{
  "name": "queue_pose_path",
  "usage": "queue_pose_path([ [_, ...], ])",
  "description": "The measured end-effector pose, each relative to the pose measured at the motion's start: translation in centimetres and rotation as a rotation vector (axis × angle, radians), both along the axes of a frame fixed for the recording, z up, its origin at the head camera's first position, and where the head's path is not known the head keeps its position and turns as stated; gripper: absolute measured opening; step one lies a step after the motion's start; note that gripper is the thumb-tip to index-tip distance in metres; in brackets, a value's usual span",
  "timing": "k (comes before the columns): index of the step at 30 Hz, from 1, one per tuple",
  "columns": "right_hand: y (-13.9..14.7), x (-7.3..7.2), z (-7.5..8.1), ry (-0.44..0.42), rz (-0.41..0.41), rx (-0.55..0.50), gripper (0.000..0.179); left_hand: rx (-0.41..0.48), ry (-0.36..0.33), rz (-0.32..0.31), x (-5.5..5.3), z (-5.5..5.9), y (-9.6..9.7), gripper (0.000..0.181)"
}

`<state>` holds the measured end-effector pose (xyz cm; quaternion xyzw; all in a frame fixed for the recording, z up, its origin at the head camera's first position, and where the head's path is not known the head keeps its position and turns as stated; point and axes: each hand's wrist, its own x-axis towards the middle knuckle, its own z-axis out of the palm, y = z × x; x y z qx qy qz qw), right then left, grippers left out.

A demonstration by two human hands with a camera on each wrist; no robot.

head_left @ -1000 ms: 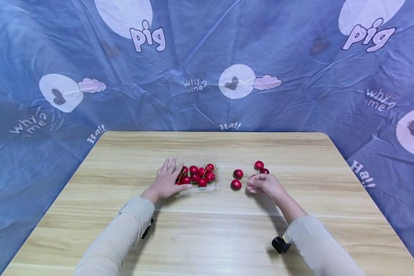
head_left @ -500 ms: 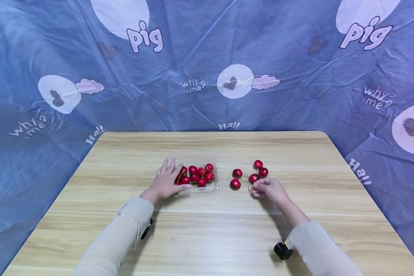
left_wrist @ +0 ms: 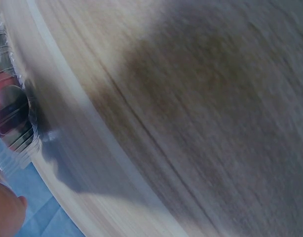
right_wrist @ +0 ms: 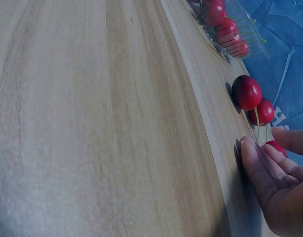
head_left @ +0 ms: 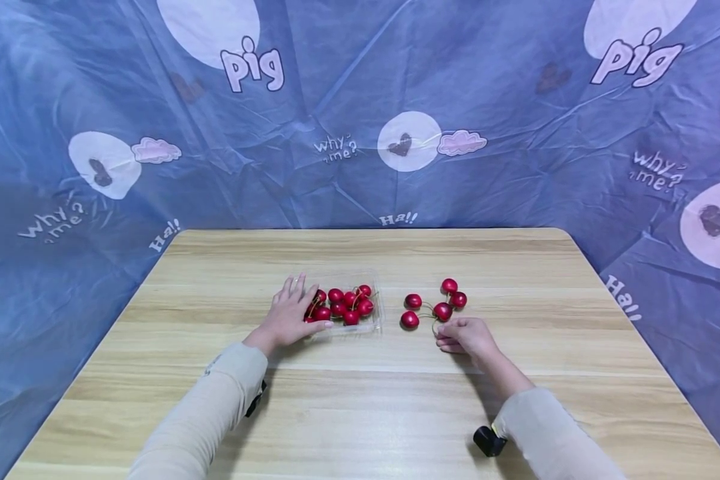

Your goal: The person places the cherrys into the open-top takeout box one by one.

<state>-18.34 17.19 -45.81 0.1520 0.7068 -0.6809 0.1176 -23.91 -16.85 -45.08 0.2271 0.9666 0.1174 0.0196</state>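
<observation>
Wood-grain table, clear container of cherries, five loose cherries

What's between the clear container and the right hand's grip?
Two loose, stemmed cherries on the tabletop, with a bare strip of wood between them and the container. Clear in the head view; the right wrist view agrees.

clear plastic box, holding red cherries | five loose cherries, red, right of box | thin stems showing

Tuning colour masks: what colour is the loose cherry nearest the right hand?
Deep red; the cherry shows best in the head view.
</observation>
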Motion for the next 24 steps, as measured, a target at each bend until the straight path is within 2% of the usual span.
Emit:
queue_pose_path([
  [7,-0.5,-0.1,-0.2,-0.001,-0.006,0.015,0.023,0.033,0.010,-0.012,0.2,0.0,0.0,0.088],
  [15,-1.0,-0.4,-0.4,-0.014,-0.056,0.004,0.017,0.008,0.013,-0.004,0.3,0.1,0.0,0.092],
  [24,-1.2,-0.6,-0.4,-0.031,-0.075,0.033,0.015,0.013,0.010,-0.011,0.0,0.0,0.0,0.092],
])
